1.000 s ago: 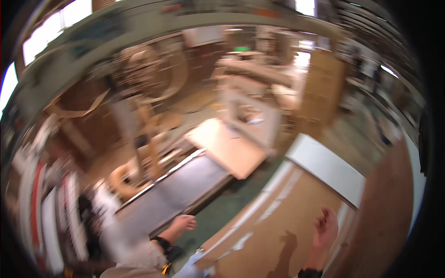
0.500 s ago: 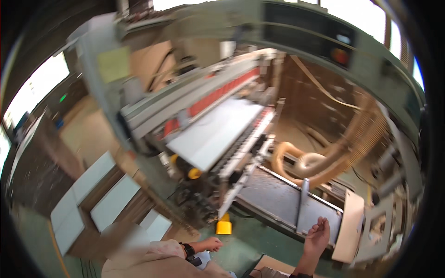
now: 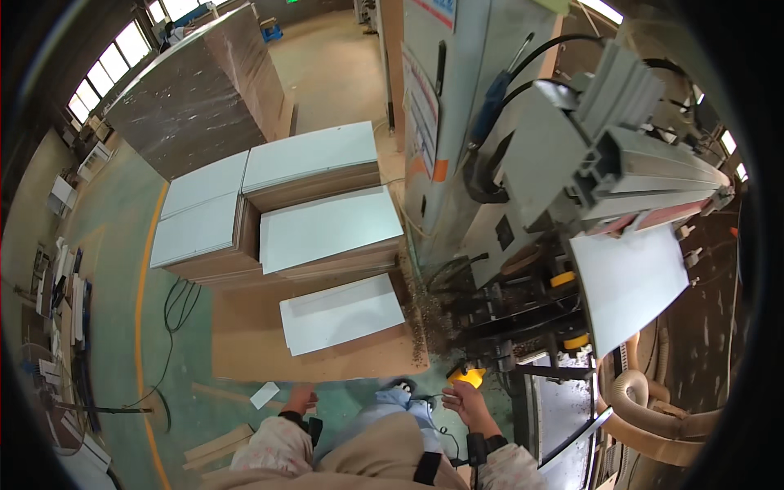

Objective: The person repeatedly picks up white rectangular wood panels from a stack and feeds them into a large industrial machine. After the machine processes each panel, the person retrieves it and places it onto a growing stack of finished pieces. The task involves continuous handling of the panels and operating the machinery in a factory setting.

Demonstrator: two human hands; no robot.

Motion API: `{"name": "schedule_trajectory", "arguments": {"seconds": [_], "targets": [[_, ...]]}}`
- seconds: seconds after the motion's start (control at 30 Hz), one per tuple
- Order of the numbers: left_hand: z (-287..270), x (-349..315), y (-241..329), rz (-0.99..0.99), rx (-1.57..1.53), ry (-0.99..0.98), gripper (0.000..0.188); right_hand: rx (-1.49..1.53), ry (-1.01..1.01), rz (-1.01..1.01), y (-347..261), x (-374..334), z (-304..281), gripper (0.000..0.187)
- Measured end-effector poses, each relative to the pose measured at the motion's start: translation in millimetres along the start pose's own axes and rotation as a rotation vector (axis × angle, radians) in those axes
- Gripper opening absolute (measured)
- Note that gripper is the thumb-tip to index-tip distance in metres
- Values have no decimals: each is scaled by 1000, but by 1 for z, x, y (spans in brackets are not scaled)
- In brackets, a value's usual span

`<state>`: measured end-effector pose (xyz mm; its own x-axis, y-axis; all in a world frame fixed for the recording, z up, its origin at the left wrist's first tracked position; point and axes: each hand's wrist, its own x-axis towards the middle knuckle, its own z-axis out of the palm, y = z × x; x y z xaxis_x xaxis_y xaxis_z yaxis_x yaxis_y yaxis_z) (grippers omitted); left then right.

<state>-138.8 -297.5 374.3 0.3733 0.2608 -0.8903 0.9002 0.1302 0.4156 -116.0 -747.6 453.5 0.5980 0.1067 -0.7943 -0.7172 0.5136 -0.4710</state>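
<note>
My left hand [image 3: 300, 398] hangs low in front of my body, fingers loosely bent, holding nothing I can see. Nearest to it are a small white offcut [image 3: 265, 395] on the floor and the edge of a brown sheet. On the other side, my right hand [image 3: 467, 404] is also empty, its fingers half bent and apart. From above, it is beside a yellow foot pedal cover [image 3: 466, 376]. Ahead, a white panel [image 3: 343, 314] lies on the brown sheet [image 3: 245, 343]. Behind it stand stacks of white-topped panels [image 3: 331, 227]. Another white panel [image 3: 633, 282] rests in the machine.
The machine [image 3: 563, 163] stands at the right with yellow rollers and black cables. A ribbed hose [image 3: 637, 396] coils below it. A large wrapped stack [image 3: 204, 90] stands at the far left. Black cable [image 3: 171, 314] and wooden strips [image 3: 219, 445] lie on the green floor.
My view has swung left, from the machine to the panel stacks. My right hand, raised before, is now lower and nearer my body. Both hands stay empty.
</note>
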Motion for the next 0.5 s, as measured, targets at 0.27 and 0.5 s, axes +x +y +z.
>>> {"name": "schedule_trajectory", "arguments": {"seconds": [0.27,0.5], "targets": [[-63,98,-70,-190,-414,198,41,-179,146,87,34,176,13,61],[-46,280,-53,8,-326,268,62,-425,167,-117,82,374,29,76]]}}
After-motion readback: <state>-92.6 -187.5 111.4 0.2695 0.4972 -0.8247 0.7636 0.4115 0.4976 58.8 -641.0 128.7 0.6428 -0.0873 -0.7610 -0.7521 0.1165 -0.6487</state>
